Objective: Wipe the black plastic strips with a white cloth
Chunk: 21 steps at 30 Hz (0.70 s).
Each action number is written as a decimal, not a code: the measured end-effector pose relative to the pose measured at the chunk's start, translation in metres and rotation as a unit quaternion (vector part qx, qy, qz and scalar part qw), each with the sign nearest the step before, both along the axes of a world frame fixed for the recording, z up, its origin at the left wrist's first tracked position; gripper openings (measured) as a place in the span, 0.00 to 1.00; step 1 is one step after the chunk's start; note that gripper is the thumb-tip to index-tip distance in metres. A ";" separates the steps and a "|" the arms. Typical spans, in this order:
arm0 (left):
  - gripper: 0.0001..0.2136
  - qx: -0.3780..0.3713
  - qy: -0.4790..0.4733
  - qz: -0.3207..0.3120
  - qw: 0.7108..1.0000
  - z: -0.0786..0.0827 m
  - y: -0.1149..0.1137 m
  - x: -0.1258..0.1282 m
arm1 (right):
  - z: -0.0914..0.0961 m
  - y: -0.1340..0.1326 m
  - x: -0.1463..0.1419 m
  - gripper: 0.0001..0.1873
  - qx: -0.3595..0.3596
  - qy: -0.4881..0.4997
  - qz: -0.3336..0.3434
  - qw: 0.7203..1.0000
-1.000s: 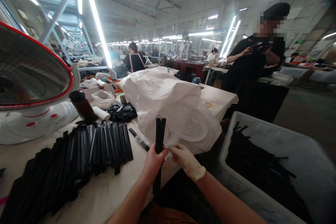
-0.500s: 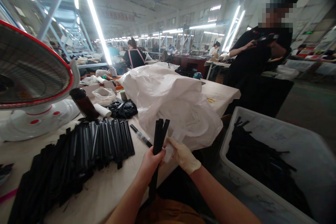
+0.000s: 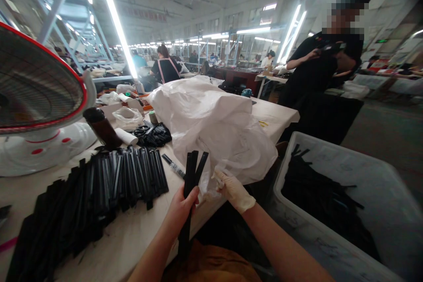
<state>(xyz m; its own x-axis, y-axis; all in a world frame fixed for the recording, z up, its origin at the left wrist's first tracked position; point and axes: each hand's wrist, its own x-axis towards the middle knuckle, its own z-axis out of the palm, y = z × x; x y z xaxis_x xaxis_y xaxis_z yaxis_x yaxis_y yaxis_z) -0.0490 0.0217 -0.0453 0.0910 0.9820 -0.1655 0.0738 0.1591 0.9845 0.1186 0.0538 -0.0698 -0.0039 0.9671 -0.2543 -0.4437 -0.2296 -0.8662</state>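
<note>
Factory table (image 3: 132, 238); bin (image 3: 380, 202) holds black strips (image 3: 317, 198); left hand (image 3: 180, 209) grips strips.

My left hand (image 3: 181, 206) has drifted down and to the left, carrying the black strips (image 3: 191, 185) with it. A second ago the strips stood straight and close together above my fist; now their upper ends have fanned apart, the right one leaning out towards my gloved right hand (image 3: 233, 189). That hand has come off the strips and now sits just beside them, its fingers in the edge of the white plastic bag (image 3: 218, 132).
</note>
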 end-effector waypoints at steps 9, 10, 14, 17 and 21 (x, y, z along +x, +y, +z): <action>0.17 -0.017 -0.066 0.029 0.997 0.004 0.008 0.013 | 0.011 -0.009 -0.020 0.17 0.082 -0.032 -0.009 0.996; 0.18 -0.017 -0.083 0.027 0.996 0.005 0.011 0.016 | 0.013 -0.011 -0.022 0.17 0.093 -0.042 -0.003 0.995; 0.17 -0.015 -0.111 0.037 0.993 0.001 0.017 0.023 | 0.014 -0.020 -0.020 0.18 0.105 -0.139 -0.004 0.985; 0.18 -0.021 -0.136 0.055 0.989 -0.006 0.019 0.023 | 0.005 -0.022 -0.017 0.20 0.103 -0.158 0.003 0.982; 0.18 -0.037 -0.194 0.091 0.976 -0.015 0.025 0.022 | -0.009 -0.014 -0.012 0.19 0.045 0.080 0.009 0.996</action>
<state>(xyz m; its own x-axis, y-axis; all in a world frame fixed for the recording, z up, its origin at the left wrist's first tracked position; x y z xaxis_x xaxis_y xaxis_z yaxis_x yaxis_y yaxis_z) -0.0267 0.0468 -0.0600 -0.0148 0.9743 -0.2249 -0.3384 0.2068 0.9180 0.1067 0.0401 -0.0790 -0.0554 0.9853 -0.1614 -0.5745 -0.1637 -0.8020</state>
